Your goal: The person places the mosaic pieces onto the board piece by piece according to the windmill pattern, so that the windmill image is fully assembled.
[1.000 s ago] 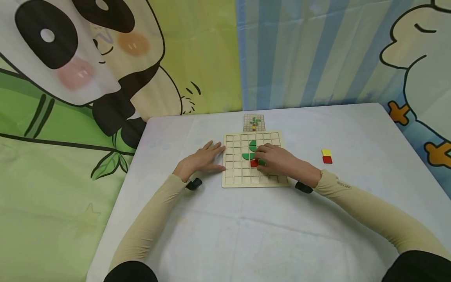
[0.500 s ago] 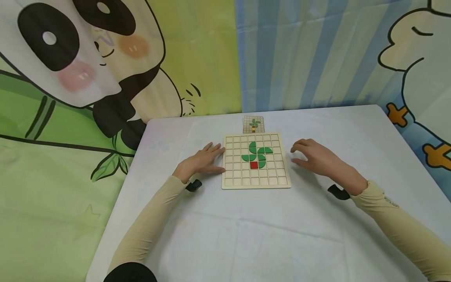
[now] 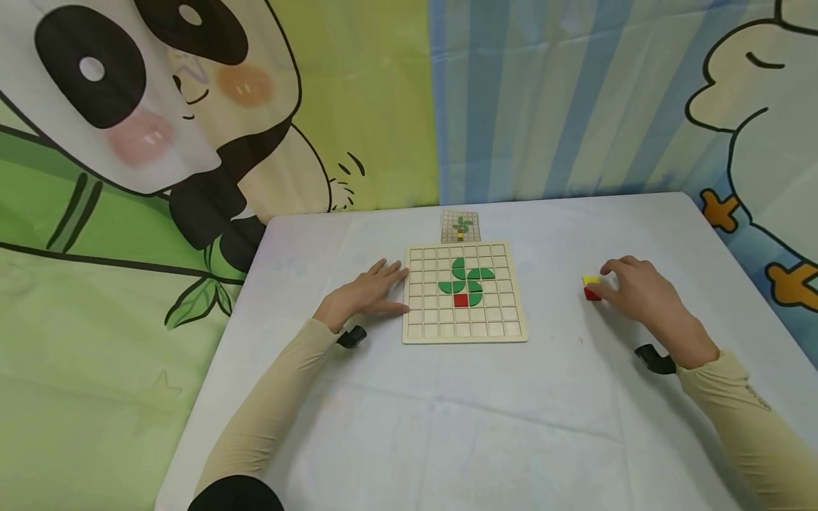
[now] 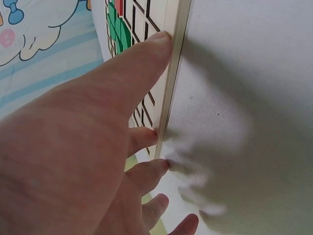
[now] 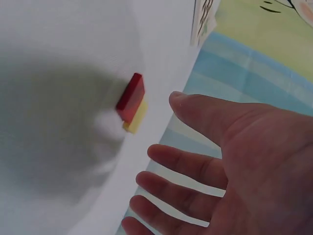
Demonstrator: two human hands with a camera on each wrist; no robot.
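A wooden grid board (image 3: 434, 331) lies mid-table, with several green rounded pieces (image 3: 459, 268) and one red square (image 3: 461, 300) set in its cells. My left hand (image 3: 366, 294) rests at the board's left edge, fingers spread; in the left wrist view its thumb (image 4: 155, 49) touches the rim. Off to the right, my right hand (image 3: 642, 291) hovers over a yellow square tile (image 3: 589, 280) and a red square tile (image 3: 592, 294) that lie side by side. The right wrist view shows a gap between its fingers (image 5: 183, 161) and the red tile (image 5: 131, 98).
Behind the board stands a small pattern card (image 3: 460, 226) printed with a similar green, red and yellow figure. A white cloth covers the table (image 3: 447, 411). A cartoon-printed curtain (image 3: 364, 92) rises along the table's back edge.
My right hand has left the board and moved right to above the two loose tiles, uncovering the green pieces. My left hand has stayed at the board's edge.
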